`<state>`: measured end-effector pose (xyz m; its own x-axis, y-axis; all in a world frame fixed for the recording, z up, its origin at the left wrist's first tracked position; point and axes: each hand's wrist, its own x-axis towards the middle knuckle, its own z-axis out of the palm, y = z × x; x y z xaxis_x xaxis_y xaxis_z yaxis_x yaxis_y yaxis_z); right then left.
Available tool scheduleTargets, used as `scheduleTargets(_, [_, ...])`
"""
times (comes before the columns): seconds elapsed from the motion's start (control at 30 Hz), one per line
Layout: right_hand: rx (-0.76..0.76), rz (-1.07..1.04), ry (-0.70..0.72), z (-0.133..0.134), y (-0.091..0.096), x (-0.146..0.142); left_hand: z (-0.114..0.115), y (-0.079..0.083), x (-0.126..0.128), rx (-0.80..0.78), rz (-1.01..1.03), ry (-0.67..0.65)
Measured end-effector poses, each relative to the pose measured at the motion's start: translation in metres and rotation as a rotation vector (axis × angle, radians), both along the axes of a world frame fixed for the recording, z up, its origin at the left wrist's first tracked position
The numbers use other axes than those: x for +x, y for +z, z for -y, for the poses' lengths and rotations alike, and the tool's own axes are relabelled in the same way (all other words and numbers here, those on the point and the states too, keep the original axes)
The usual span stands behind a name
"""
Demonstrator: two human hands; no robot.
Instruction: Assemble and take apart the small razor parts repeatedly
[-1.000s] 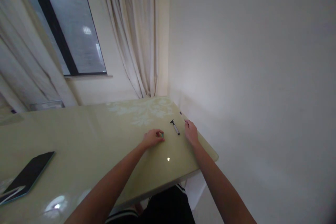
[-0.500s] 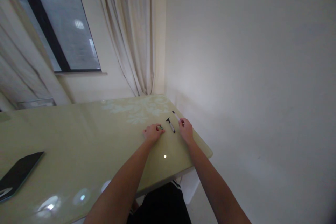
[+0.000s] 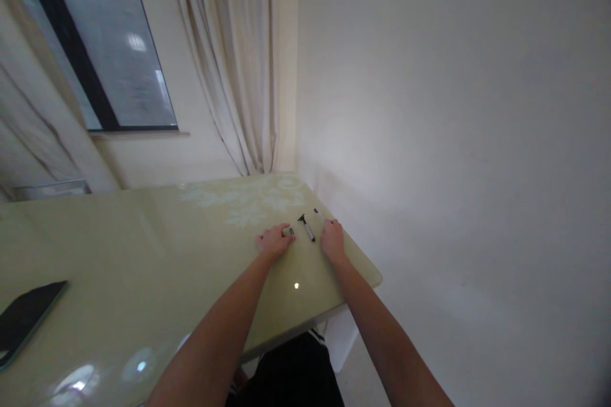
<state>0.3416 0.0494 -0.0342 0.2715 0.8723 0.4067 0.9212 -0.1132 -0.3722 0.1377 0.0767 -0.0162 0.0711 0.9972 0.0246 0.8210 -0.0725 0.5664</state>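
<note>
My left hand [image 3: 275,241] rests on the glossy table, thumb and forefinger curled round a small dark piece [image 3: 291,231]. To its right lies a razor [image 3: 307,228] with a black head and a pale handle, touched by neither hand. My right hand [image 3: 333,240] is closed at the table's right side on a slim white stick with a dark tip [image 3: 319,213]. The tip points away from me, and my fingers hide the stick's near end.
The pale green table [image 3: 181,254] meets a white wall [image 3: 429,140] on the right. At the left lies a dark flat object [image 3: 31,318]. Curtains [image 3: 233,63] and a window [image 3: 105,38] stand behind the table.
My right hand has drawn slightly nearer to me and lower, and less of the white stick shows. The view has shifted a little; my left hand stays at the small dark piece.
</note>
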Motion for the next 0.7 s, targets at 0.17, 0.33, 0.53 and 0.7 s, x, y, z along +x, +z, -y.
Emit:
scheduleTargets(0.17, [-0.044,0.056,0.005,0.0014,0.0010,-0.0012,0.0007,0.0012,0.0007,-0.005,0.004,0.022])
scheduleTargets(0.33, [-0.056,0.092,0.031,0.0003,0.0012,-0.0015,0.0036,0.0026,0.0017,-0.002,0.011,0.026])
scheduleTargets(0.53, [-0.003,0.131,0.035,-0.0041,-0.0041,-0.0023,0.0038,0.0018,0.0008,0.002,0.036,0.026])
scheduleTargets(0.7, [0.066,0.122,0.044,-0.0024,-0.0063,-0.0024,0.0012,0.0005,-0.0002,0.005,0.094,0.020])
